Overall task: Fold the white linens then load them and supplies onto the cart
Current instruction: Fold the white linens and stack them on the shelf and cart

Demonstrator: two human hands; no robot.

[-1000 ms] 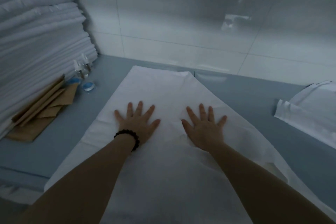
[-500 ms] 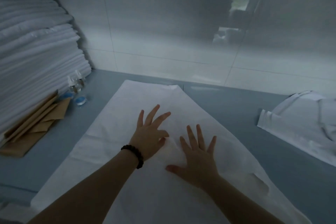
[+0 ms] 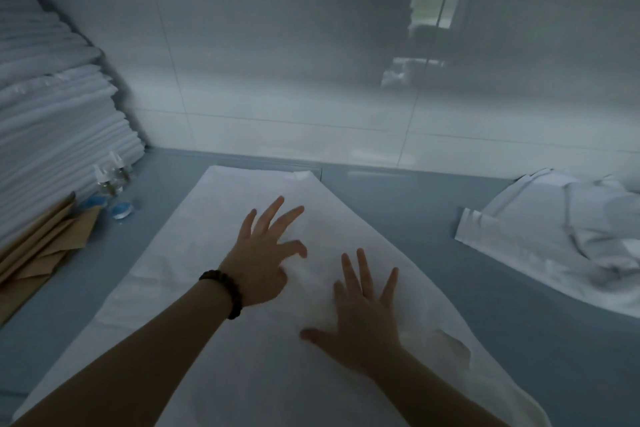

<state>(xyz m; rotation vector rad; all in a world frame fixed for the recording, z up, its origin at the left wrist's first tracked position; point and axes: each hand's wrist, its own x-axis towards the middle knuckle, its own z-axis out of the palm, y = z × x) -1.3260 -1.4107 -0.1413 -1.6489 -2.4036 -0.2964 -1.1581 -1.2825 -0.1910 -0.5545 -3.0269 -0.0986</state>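
Head view: the stack of folded linens (image 3: 52, 135) fills the left. The one you're working, the white sheet (image 3: 277, 374), lies spread lengthwise down the middle of the grey-blue counter (image 3: 415, 204), its far edge just short of the wall. A loose linen pile (image 3: 554, 239) sits well apart to the right. Brown paper bags (image 3: 45, 243) lean against the stack, with small bottles (image 3: 110, 177) just beyond. Your right hand (image 3: 363, 322) is flat on the sheet, fingers spread, gripping nothing. Your left hand (image 3: 258, 260) is splayed too, with forefinger and thumb slightly bent, holding nothing; I can't tell whether its fingers touch. The sheet looks thin, light and limp, and probably slides on that smooth top. Pinch the corners or the far edge, not mid-panel. Flatten the ruck (image 3: 450, 347) by your right wrist first.
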